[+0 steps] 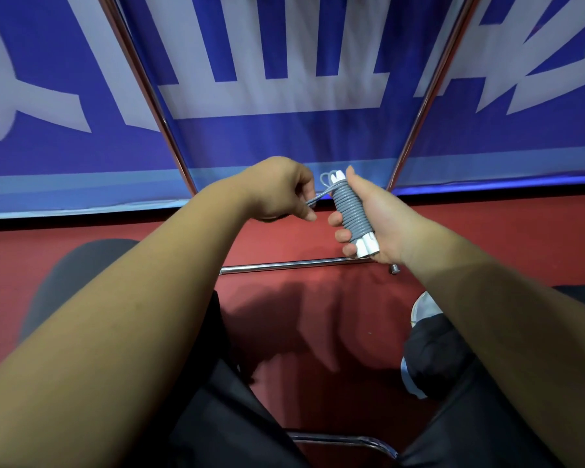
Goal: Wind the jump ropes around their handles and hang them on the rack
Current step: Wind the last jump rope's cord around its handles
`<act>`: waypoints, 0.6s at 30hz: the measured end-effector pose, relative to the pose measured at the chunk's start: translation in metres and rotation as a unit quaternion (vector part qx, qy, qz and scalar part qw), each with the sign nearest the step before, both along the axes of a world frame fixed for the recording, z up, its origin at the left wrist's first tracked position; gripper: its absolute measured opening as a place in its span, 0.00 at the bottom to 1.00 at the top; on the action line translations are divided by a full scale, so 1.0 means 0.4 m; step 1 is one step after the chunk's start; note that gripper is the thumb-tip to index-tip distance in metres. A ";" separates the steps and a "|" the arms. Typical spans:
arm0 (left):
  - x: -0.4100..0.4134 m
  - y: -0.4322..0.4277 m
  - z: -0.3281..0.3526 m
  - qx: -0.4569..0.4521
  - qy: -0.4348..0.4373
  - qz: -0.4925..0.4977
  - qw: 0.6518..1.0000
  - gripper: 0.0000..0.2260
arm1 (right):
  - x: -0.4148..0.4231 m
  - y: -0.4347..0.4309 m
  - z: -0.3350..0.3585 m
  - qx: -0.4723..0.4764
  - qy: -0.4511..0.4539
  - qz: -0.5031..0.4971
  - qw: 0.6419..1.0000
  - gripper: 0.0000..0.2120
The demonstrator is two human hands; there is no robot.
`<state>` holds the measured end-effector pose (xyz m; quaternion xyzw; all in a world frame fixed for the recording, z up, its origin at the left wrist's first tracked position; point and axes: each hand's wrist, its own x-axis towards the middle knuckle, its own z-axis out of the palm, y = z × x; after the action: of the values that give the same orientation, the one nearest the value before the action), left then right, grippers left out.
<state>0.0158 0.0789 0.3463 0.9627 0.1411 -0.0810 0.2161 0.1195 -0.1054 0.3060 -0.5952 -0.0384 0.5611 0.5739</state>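
A grey jump rope [352, 211] is coiled tightly round its two white handles [365, 246], which lie side by side. My right hand [368, 221] grips this bundle, fingers curled round it from below and thumb along the top. My left hand [281, 190] pinches the short free end of the rope [318, 197], which runs taut from the top of the bundle. A small rope loop shows at the upper handle tips [333, 179]. The chrome rack's slanted poles [142, 92] rise behind my hands.
A blue banner with white lettering [284, 136] hangs behind the rack. A chrome foot bar [294, 265] lies on the red floor [301, 315]. My knees in dark trousers and a shoe [426, 309] fill the foreground, with a chrome chair edge [345, 439] below.
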 end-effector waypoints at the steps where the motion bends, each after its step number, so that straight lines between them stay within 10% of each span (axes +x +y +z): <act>1: -0.001 0.001 -0.005 -0.020 0.008 0.010 1.000 0.10 | -0.004 0.000 0.003 -0.004 -0.008 0.000 1.000 0.24; 7: -0.011 -0.018 -0.024 -0.343 0.018 0.085 0.935 0.08 | 0.008 -0.008 0.003 -0.016 -0.022 -0.030 0.999 0.22; 18: -0.013 0.003 -0.011 -0.250 0.008 0.029 0.968 0.10 | 0.019 -0.016 0.020 -0.005 -0.006 -0.018 1.000 0.23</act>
<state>0.0104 0.0802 0.3420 0.8727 0.1459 -0.1151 0.4514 0.1271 -0.1118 0.3138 -0.6019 -0.0280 0.5476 0.5806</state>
